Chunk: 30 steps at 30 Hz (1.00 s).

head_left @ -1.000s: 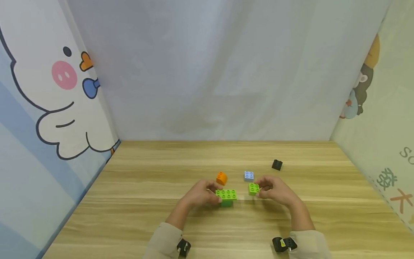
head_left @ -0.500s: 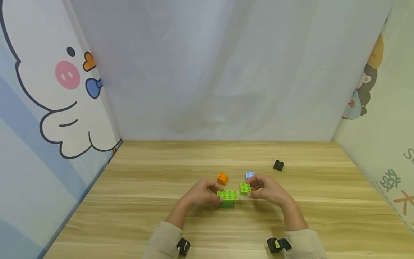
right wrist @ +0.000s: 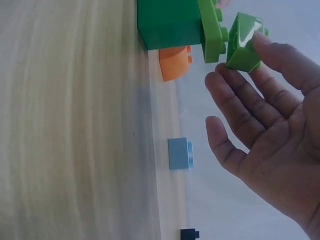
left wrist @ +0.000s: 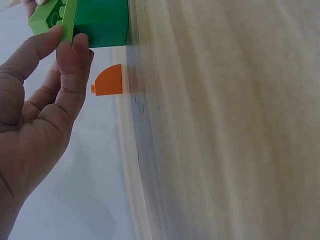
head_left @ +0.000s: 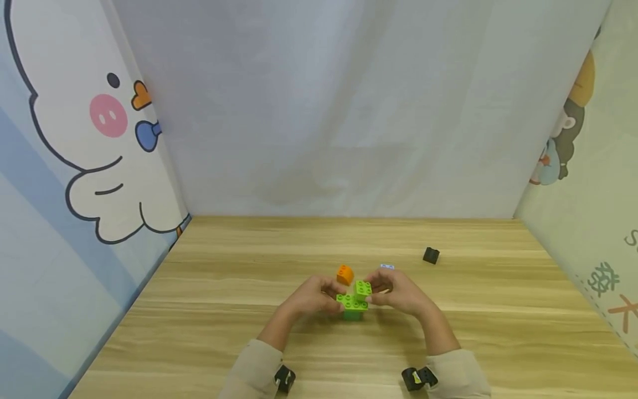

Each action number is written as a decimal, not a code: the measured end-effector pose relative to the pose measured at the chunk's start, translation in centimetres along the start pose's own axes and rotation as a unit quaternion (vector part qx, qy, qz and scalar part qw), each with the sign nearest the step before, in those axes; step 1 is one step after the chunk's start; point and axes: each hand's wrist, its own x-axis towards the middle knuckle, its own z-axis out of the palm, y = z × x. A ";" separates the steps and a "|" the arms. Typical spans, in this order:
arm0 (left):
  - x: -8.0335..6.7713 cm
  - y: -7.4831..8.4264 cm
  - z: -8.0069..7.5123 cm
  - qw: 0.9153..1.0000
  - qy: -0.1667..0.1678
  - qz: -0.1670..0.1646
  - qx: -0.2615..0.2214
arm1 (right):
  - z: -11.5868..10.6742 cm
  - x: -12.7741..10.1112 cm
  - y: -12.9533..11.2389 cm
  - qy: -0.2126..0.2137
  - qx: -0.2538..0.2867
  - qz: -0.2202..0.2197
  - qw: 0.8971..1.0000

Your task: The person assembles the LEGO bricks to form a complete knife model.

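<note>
My left hand [head_left: 311, 299] pinches the left end of a flat lime-green studded plate [head_left: 348, 304], which sits on a dark green toy block [head_left: 352, 316] on the table. Thumb and fingers of my right hand [head_left: 405, 293] pinch a small lime-green building brick [head_left: 363, 290], held over the plate's right part. The right wrist view shows this lime brick [right wrist: 245, 42] tilted, close to the plate's studs; whether it touches them I cannot tell. In the left wrist view, the dark green block [left wrist: 102, 22] is cut off by the top edge.
Behind the plate lies an orange curved brick [head_left: 345, 275]. A light blue brick [head_left: 387, 266] is partly hidden behind my right hand. Farther back on the right is a small black brick [head_left: 431, 255]. The wooden table [head_left: 249, 249] ends at a pale curtain [head_left: 319, 138].
My right hand has moved left with the lime brick, from beside the plate to over it, now hiding most of the light blue brick. The left hand stays on the plate.
</note>
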 end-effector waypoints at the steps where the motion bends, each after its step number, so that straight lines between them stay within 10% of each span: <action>1: 0.0 0.0 0.0 1.000 0.000 0.000 0.000 | 0.1 0.1 0.0 -0.002 0.001 -0.003 1.000; 19: 0.1 0.0 0.1 1.000 0.000 0.002 0.008 | 1.1 0.5 -0.2 -0.014 -0.001 -0.012 1.000; 30: 1.5 -2.5 0.1 1.000 0.008 -0.003 0.009 | 1.3 0.5 -0.7 -0.030 -0.015 -0.017 0.999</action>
